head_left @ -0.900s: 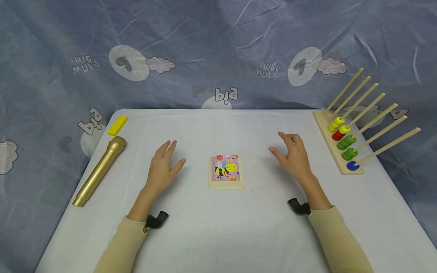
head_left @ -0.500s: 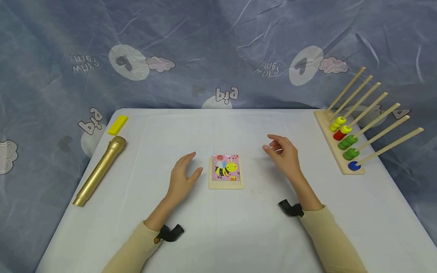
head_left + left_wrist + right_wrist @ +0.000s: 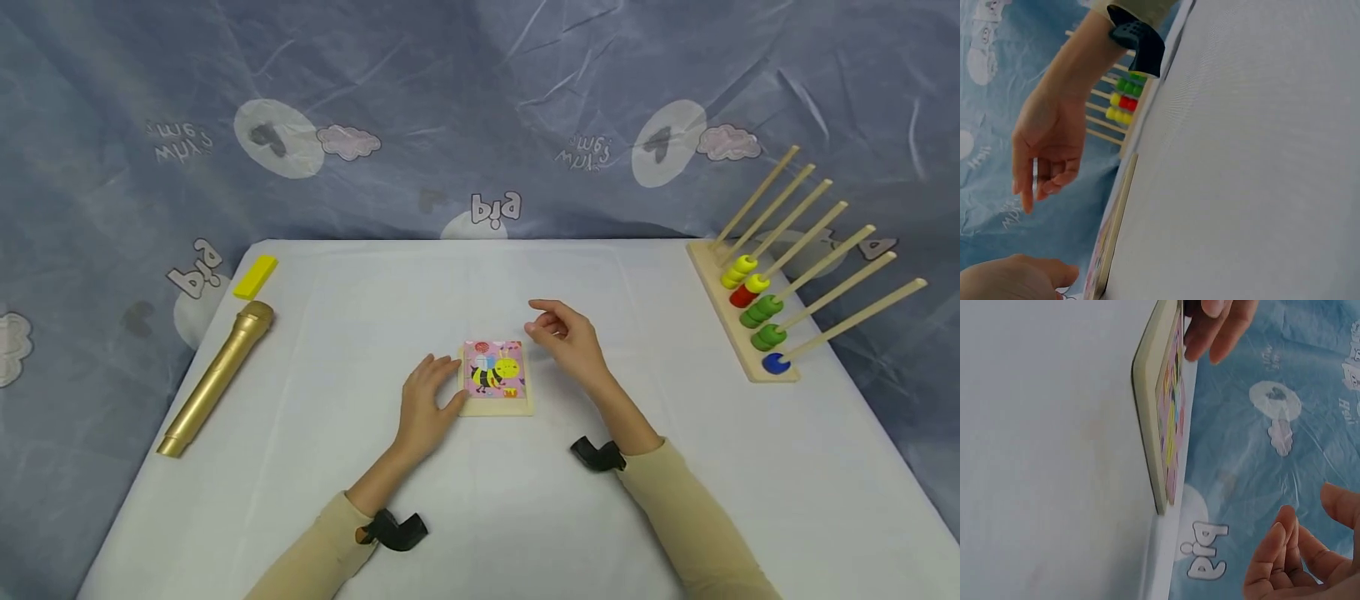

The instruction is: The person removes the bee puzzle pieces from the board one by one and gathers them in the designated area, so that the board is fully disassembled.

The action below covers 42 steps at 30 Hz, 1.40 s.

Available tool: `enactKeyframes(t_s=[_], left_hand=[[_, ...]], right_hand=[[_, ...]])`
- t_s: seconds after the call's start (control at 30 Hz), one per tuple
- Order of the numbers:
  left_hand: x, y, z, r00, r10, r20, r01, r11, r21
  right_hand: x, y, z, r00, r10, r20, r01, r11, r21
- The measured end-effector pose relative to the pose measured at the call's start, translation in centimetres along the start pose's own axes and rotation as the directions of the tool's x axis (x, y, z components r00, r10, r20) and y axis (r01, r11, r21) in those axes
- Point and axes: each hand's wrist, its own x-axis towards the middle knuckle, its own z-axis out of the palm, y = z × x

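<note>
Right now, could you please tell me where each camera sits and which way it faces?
Head: on the person's head, facing forward and down at the table and puzzle; left hand, right hand and sleeves show.
Left wrist: on that wrist, facing across toward the bead rack; its own hand shows lower left.
Right wrist: on that wrist, facing past the puzzle toward the backdrop; its own hand shows lower right.
Shared: both wrist views show the puzzle and, at least partly, both hands.
</note>
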Motion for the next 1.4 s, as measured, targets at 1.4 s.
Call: enactKeyframes(t_s=[1.4], left_hand=[[-0.1, -0.2, 0.1, 0.997, 0.045, 0.066, -0.061, 0.965, 0.256]], right_hand=[[0.8, 2.4, 6.8, 0.978, -0.153, 0.139, 0.175, 0.971, -0.161]])
